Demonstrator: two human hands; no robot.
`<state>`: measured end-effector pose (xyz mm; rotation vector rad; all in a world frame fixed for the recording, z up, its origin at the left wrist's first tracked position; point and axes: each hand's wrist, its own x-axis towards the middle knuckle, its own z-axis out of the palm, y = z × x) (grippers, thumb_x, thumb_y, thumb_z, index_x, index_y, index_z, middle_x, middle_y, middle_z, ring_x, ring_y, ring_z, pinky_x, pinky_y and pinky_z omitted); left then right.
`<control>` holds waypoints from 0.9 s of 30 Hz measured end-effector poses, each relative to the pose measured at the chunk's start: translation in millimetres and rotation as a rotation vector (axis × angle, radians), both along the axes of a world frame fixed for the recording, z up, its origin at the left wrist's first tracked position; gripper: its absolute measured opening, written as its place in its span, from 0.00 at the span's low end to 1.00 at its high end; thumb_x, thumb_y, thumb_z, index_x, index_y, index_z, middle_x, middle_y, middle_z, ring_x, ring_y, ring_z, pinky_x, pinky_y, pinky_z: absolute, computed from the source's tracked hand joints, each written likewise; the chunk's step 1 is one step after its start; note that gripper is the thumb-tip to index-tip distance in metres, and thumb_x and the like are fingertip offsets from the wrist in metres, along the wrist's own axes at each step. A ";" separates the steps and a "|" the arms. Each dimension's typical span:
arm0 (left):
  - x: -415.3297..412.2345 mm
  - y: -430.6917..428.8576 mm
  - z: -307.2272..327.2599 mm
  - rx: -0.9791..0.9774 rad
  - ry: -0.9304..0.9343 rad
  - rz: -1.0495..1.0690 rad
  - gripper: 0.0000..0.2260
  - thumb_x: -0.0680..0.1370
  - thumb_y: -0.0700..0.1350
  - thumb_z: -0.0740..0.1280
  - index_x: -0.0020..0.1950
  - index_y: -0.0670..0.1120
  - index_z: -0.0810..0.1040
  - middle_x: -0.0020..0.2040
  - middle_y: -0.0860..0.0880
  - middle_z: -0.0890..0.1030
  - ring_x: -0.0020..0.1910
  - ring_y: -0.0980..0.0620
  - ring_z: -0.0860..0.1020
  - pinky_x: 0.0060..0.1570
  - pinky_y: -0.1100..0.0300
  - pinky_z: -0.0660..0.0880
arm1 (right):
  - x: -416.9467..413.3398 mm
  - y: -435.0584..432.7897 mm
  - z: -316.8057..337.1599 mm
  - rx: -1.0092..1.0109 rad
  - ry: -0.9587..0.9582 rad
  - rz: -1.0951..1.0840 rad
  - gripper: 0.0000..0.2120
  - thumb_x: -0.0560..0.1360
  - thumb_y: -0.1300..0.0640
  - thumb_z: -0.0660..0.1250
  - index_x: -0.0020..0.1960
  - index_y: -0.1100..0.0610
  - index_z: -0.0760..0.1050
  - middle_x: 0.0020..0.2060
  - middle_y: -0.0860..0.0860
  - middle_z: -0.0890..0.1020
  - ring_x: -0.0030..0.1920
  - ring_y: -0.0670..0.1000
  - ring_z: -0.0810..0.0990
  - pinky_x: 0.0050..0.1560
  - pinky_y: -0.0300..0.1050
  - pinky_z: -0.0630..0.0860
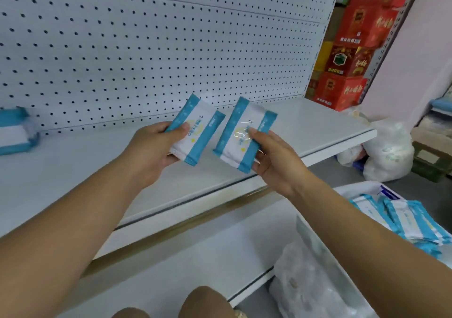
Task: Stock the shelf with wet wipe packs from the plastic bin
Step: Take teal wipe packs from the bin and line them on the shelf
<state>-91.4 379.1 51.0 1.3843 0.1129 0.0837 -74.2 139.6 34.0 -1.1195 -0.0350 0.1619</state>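
I hold two white-and-teal wet wipe packs above the white shelf (305, 122). My left hand (149, 151) grips one pack (195, 129) by its lower left edge. My right hand (274, 158) grips the other pack (244, 134) from the right, thumb on its face. Both packs are tilted and hang just above the shelf board, side by side without touching. A stocked pack (14, 134) lies on the shelf at the far left. The plastic bin (315, 234) sits at the lower right, with several more packs (406, 222) inside.
A white pegboard (146, 44) backs the shelf. Red cartons (349, 56) are stacked past the shelf's right end. White plastic bags (386, 154) lie on the floor at right. A lower shelf (195, 256) runs beneath. My knees (205, 303) show at the bottom.
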 end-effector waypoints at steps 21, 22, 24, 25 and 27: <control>2.9 181.9 -52.5 -0.508 -0.074 0.384 0.17 0.80 0.33 0.67 0.69 0.43 0.75 0.61 0.42 0.84 0.61 0.43 0.83 0.63 0.39 0.78 | 74.6 251.4 -31.2 0.131 0.054 0.246 0.26 0.73 0.54 0.76 0.68 0.62 0.76 0.60 0.59 0.84 0.60 0.59 0.83 0.63 0.60 0.79; 3.3 182.2 -53.5 -0.502 -0.082 0.371 0.17 0.80 0.34 0.67 0.69 0.44 0.76 0.62 0.43 0.84 0.62 0.43 0.83 0.65 0.40 0.77 | 77.7 251.5 -34.5 0.152 0.050 0.254 0.27 0.73 0.53 0.76 0.68 0.61 0.75 0.61 0.59 0.83 0.61 0.58 0.83 0.63 0.59 0.79; 3.9 183.1 -52.7 -0.474 -0.097 0.344 0.17 0.80 0.35 0.68 0.69 0.44 0.76 0.62 0.44 0.84 0.63 0.44 0.82 0.66 0.43 0.76 | 83.6 249.1 -35.9 0.189 0.040 0.265 0.25 0.75 0.54 0.74 0.69 0.60 0.75 0.61 0.57 0.83 0.62 0.57 0.83 0.64 0.58 0.79; 4.4 183.9 -51.9 -0.455 -0.101 0.334 0.17 0.80 0.35 0.68 0.68 0.44 0.77 0.62 0.44 0.84 0.63 0.44 0.82 0.66 0.45 0.76 | 84.8 247.5 -34.6 0.203 0.033 0.264 0.22 0.76 0.54 0.73 0.68 0.59 0.76 0.61 0.56 0.84 0.61 0.56 0.83 0.62 0.56 0.80; 4.8 183.5 -50.9 -0.415 -0.102 0.330 0.15 0.80 0.35 0.68 0.66 0.45 0.78 0.60 0.45 0.85 0.62 0.46 0.82 0.63 0.49 0.78 | 83.4 245.8 -32.0 0.229 0.019 0.241 0.17 0.78 0.56 0.71 0.66 0.57 0.78 0.59 0.54 0.85 0.57 0.53 0.85 0.54 0.50 0.83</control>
